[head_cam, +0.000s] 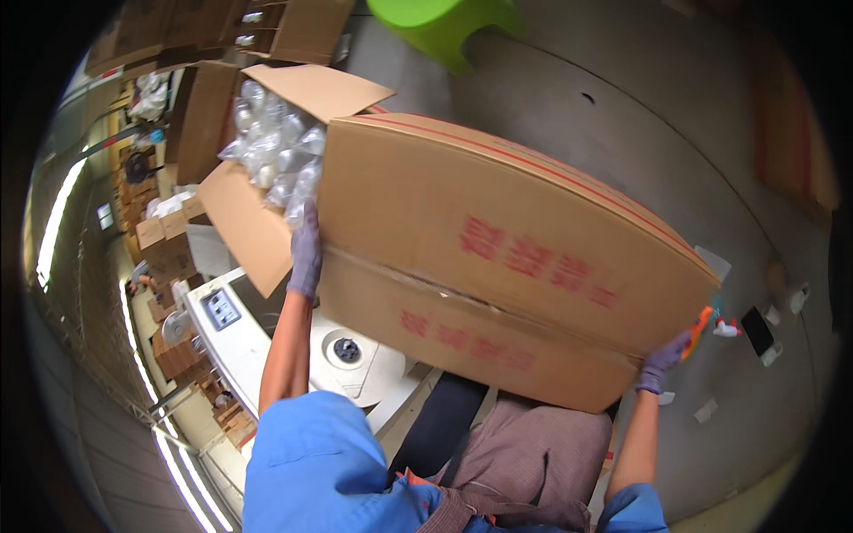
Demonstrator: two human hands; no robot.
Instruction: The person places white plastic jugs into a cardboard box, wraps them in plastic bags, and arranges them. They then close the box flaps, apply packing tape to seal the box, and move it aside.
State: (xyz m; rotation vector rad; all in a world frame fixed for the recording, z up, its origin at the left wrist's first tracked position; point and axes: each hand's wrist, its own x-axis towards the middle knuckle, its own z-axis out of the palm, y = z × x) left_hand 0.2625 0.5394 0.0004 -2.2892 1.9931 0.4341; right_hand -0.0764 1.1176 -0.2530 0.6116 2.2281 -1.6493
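Note:
A large cardboard carton is tilted in front of me, held between both gloved hands. Red printing marks the broad face, and a seam with ragged tape crosses it. My left hand, in a purple glove, presses the carton's left edge. At the lower right corner my right hand, gloved alike, grips the carton; its fingers are partly hidden. An orange item shows beside that hand. Clear plastic-wrapped pieces fill an open-flapped space at the left edge; whether it belongs to this carton I cannot tell.
A white machine with a control panel stands at left. A green plastic stool is at the top. Right lie a red-and-white spray nozzle and a dark flat rectangular object. Another person is far left, among stacked cartons.

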